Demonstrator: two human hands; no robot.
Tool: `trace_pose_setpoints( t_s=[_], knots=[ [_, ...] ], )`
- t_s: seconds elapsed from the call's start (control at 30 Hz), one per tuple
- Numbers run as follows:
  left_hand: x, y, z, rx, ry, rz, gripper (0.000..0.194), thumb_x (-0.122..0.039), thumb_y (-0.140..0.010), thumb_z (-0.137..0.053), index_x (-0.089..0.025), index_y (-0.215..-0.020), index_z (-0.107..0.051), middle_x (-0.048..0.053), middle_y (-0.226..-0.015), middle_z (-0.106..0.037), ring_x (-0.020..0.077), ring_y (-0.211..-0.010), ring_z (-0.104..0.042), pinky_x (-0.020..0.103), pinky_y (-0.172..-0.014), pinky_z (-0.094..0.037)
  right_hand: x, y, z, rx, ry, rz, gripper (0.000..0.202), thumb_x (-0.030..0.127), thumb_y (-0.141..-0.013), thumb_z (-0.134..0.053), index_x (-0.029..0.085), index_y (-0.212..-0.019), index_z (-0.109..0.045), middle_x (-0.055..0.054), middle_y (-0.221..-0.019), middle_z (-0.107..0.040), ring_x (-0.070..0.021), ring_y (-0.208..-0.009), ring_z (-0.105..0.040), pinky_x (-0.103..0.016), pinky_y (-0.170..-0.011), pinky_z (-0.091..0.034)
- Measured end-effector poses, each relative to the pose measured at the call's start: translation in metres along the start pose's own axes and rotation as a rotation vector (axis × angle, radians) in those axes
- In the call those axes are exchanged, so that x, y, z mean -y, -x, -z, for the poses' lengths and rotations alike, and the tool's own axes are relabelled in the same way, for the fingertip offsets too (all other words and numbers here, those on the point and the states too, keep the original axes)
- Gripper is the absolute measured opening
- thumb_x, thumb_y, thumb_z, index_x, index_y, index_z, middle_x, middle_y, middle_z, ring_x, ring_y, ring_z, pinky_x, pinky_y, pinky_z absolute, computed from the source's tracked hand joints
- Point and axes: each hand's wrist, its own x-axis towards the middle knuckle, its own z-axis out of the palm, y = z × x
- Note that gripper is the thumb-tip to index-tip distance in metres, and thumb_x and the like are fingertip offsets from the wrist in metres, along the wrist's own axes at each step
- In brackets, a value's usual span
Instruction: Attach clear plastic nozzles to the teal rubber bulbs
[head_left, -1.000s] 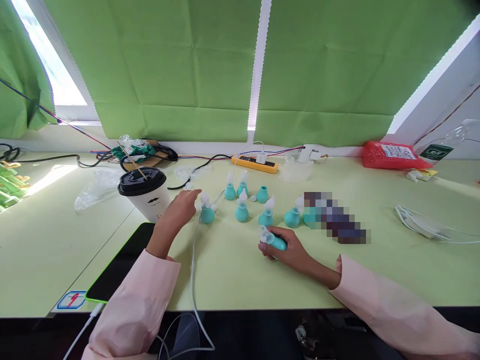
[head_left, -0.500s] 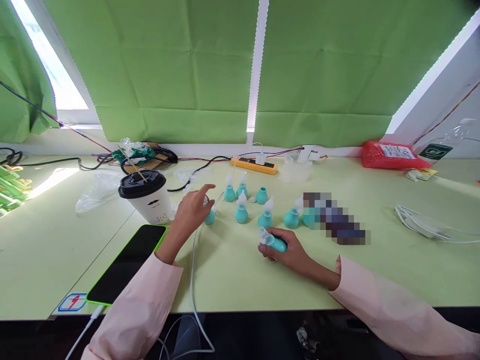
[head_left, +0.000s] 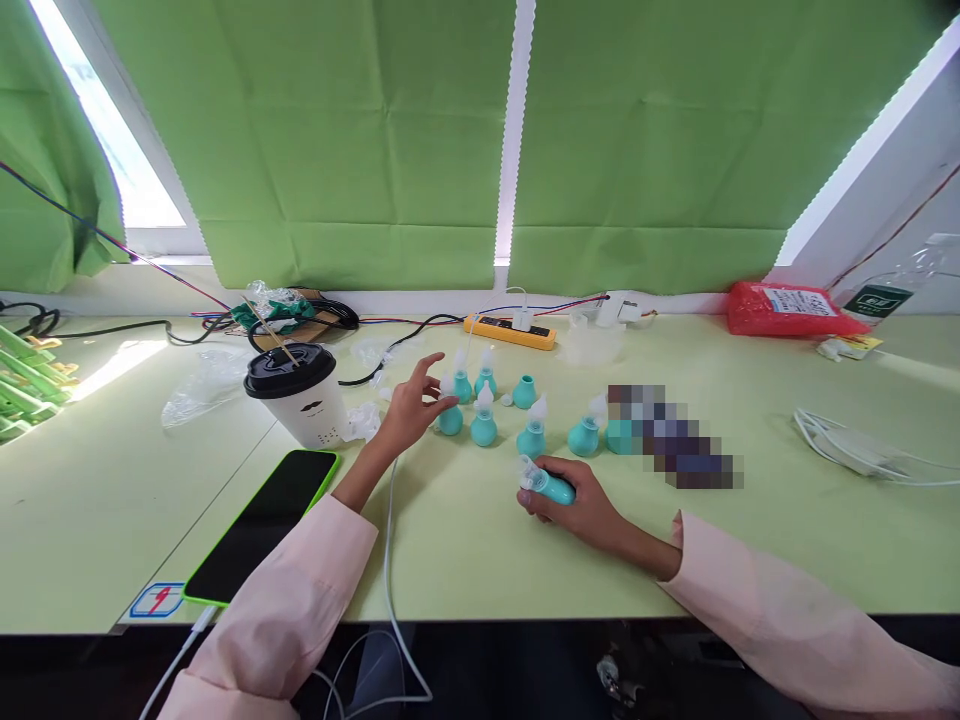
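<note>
My right hand (head_left: 574,500) is closed around a teal bulb nasal aspirator (head_left: 556,488), tilted on its side, its clear tip facing left. My left hand (head_left: 411,408) pinches a second bulb aspirator (head_left: 450,420) near its clear tip, with the index finger raised. That bulb is upright at the table surface. Just to its right stands another aspirator (head_left: 484,428); two more, including one aspirator (head_left: 486,380), are behind. Toward my right hand stand an aspirator (head_left: 531,438) and another aspirator (head_left: 583,436). An open teal bulb (head_left: 524,392) has no tip.
A lidded paper cup (head_left: 304,400) and a charging phone (head_left: 262,525) are at left, with a white cable (head_left: 388,530) near my left forearm. Behind are an orange power strip (head_left: 510,332) and plastic bags. A red package (head_left: 787,312) and coiled white cable (head_left: 847,450) lie right.
My left hand has moved right and slightly away from me, and the aspirator at its fingertips has shifted right with it, closer to the others. My right hand keeps its hold in place.
</note>
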Motion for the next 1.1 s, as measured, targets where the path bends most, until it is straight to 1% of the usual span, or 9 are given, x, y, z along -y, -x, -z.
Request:
trace_pose_setpoints(
  t_s=[0.13, 0.23, 0.3, 0.4, 0.5, 0.63, 0.8, 0.9, 1.1],
  knots=[
    [0.000, -0.001, 0.016, 0.131, -0.016, 0.023, 0.063, -0.030, -0.066, -0.054, -0.022, -0.122, -0.027, 0.004, -0.090, -0.056, 0.0131, -0.074, -0.055, 0.025, -0.063, -0.046, 0.001, 0.000, 0.001, 0.002, 0.004, 0.017, 0.021, 0.035, -0.067, -0.058, 0.016, -0.064, -0.049, 0.002, -0.055, -0.049, -0.0085, -0.047, -0.045, -0.021, -0.045, -0.039],
    [0.002, -0.002, 0.027, 0.161, -0.160, -0.011, 0.034, -0.024, -0.072, -0.042, -0.019, -0.105, -0.048, 0.004, -0.089, -0.057, 0.0136, -0.076, -0.053, 0.026, -0.066, -0.045, 0.002, 0.000, 0.002, 0.001, -0.004, 0.019, 0.021, 0.035, -0.066, -0.058, 0.016, -0.064, -0.049, 0.002, -0.055, -0.049, -0.0084, -0.047, -0.045, -0.021, -0.045, -0.038],
    [0.007, 0.000, 0.029, 0.155, -0.341, -0.026, 0.028, -0.017, -0.073, -0.036, -0.017, -0.090, -0.057, 0.005, -0.084, -0.057, 0.0147, -0.076, -0.052, 0.028, -0.069, -0.043, 0.003, 0.000, 0.002, 0.000, -0.008, 0.015, 0.022, 0.036, -0.066, -0.058, 0.016, -0.064, -0.049, 0.002, -0.055, -0.049, -0.0084, -0.046, -0.046, -0.021, -0.044, -0.038],
    [0.016, 0.005, 0.025, 0.219, -0.593, -0.037, 0.030, -0.015, -0.068, -0.042, -0.020, -0.093, -0.059, 0.006, -0.083, -0.051, 0.0187, -0.081, -0.048, 0.032, -0.074, -0.040, 0.003, 0.000, 0.001, 0.005, -0.007, 0.010, 0.023, 0.036, -0.065, -0.059, 0.016, -0.063, -0.049, 0.002, -0.054, -0.049, -0.0083, -0.046, -0.045, -0.021, -0.045, -0.038],
    [0.020, 0.009, 0.019, 0.323, -0.688, -0.045, 0.031, -0.018, -0.068, -0.048, -0.023, -0.097, -0.057, 0.006, -0.086, -0.047, 0.0208, -0.085, -0.044, 0.032, -0.071, -0.040, 0.002, 0.000, 0.001, 0.005, -0.008, 0.018, 0.022, 0.035, -0.065, -0.059, 0.016, -0.063, -0.049, 0.002, -0.054, -0.048, -0.0081, -0.046, -0.045, -0.021, -0.044, -0.038],
    [0.016, 0.009, 0.018, 0.288, -0.748, -0.086, 0.020, -0.020, -0.076, -0.042, -0.019, -0.084, -0.060, 0.008, -0.088, -0.048, 0.0202, -0.086, -0.043, 0.030, -0.071, -0.038, 0.000, -0.001, 0.002, 0.004, -0.005, 0.028, 0.022, 0.035, -0.065, -0.059, 0.017, -0.063, -0.048, 0.002, -0.054, -0.048, -0.0081, -0.046, -0.044, -0.021, -0.044, -0.038],
    [0.014, 0.010, 0.010, 0.331, -0.814, -0.051, 0.024, -0.028, -0.079, -0.038, -0.018, -0.095, -0.053, 0.007, -0.084, -0.051, 0.0195, -0.083, -0.046, 0.028, -0.067, -0.038, -0.001, -0.001, 0.001, -0.004, -0.007, 0.022, 0.022, 0.036, -0.065, -0.059, 0.017, -0.063, -0.049, 0.002, -0.053, -0.049, -0.0082, -0.046, -0.045, -0.021, -0.044, -0.038],
    [0.012, 0.012, 0.002, 0.316, -0.903, 0.018, 0.025, -0.026, -0.081, -0.032, -0.015, -0.089, -0.053, 0.009, -0.083, -0.051, 0.0203, -0.079, -0.049, 0.028, -0.061, -0.038, -0.001, -0.001, 0.001, -0.006, -0.005, 0.009, 0.022, 0.036, -0.064, -0.061, 0.017, -0.062, -0.049, 0.003, -0.052, -0.048, -0.0083, -0.045, -0.044, -0.021, -0.044, -0.037],
    [0.006, 0.014, -0.004, 0.294, -0.901, 0.075, 0.017, -0.016, -0.074, -0.040, -0.014, -0.084, -0.053, 0.011, -0.082, -0.054, 0.0236, -0.078, -0.051, 0.030, -0.057, -0.038, -0.001, -0.001, 0.001, 0.001, -0.018, 0.000, 0.022, 0.036, -0.064, -0.060, 0.017, -0.063, -0.049, 0.002, -0.053, -0.049, -0.0086, -0.046, -0.045, -0.021, -0.044, -0.037]
  ],
)
